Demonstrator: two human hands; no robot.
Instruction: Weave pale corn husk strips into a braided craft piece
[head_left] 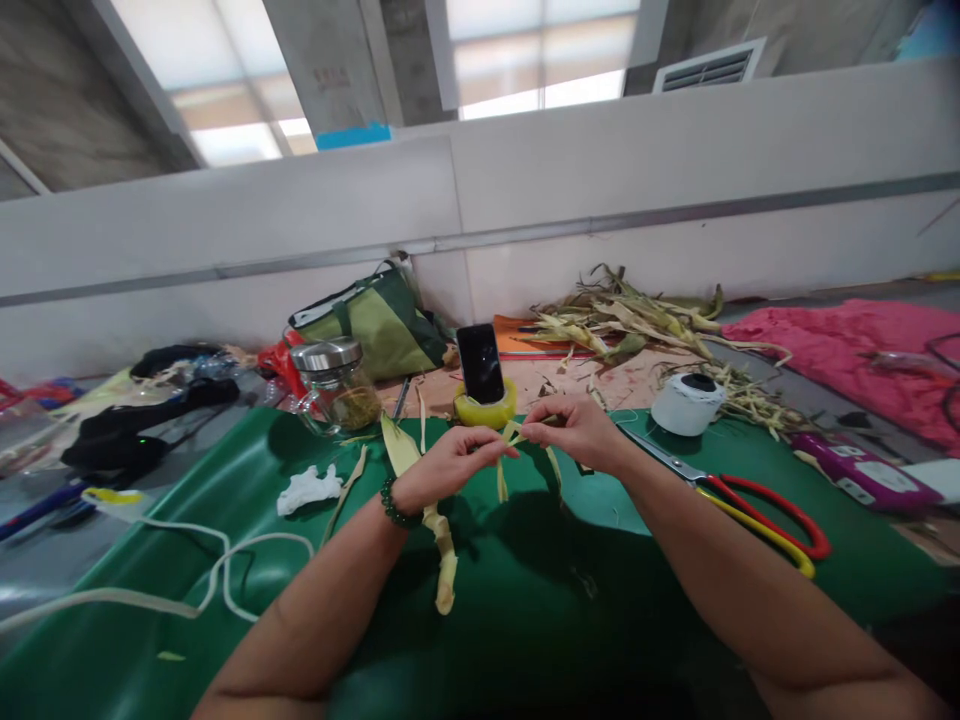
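Observation:
Both hands meet above the middle of the green mat (pixel 480 620). My left hand (pixel 461 458), with a dark bead bracelet at the wrist, pinches one side of a pale yellow-green husk strip (pixel 511 432). My right hand (pixel 566 425) grips the strip's other side between thumb and fingers. Narrow ends of strip hang below the hands; how they join is too small to make out. Under and behind my left hand lies a longer piece of pale husk (pixel 444 560), partly hidden by the wrist. A phone (pixel 481 362) stands upright in a yellow tape roll (pixel 486 408) just beyond the hands.
Scissors with red and yellow handles (pixel 772 515) and a white round container (pixel 688 403) are to the right. A lidded glass jar (pixel 337 390), crumpled white tissue (pixel 309 490) and white cable (pixel 225 560) lie left. Dried husks (pixel 630 315) are heaped behind; a green bag (pixel 375 325) stands at back.

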